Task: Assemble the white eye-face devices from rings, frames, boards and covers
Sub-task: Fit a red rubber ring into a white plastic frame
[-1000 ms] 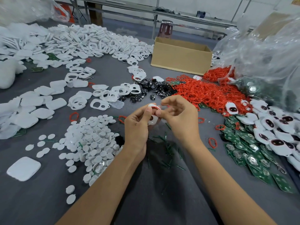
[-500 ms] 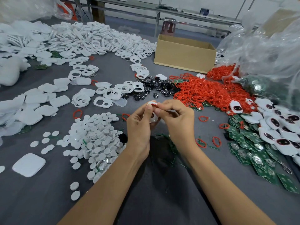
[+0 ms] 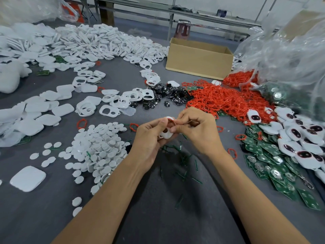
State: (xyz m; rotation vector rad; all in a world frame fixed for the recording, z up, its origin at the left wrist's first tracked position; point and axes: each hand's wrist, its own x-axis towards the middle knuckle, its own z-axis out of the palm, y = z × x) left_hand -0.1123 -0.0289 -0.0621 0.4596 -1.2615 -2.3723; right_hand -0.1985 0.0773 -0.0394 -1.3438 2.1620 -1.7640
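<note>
Centre of frame: left hand curled round a white frame, thumb across its upper edge, frame lifted off the grey table. Right hand pinches a red ring between thumb and forefinger at the frame's top; ring touching frame, but whether it is seated cannot be told. Just right of the hands: heap of red rings, running up toward a clear plastic bag at upper right. Right edge: green boards with finished white devices lying over them. Left of centre: pile of white round discs. Upper left: large heap of white frames; white covers at left edge. Upper centre: open cardboard box, black eye pieces below it.
</note>
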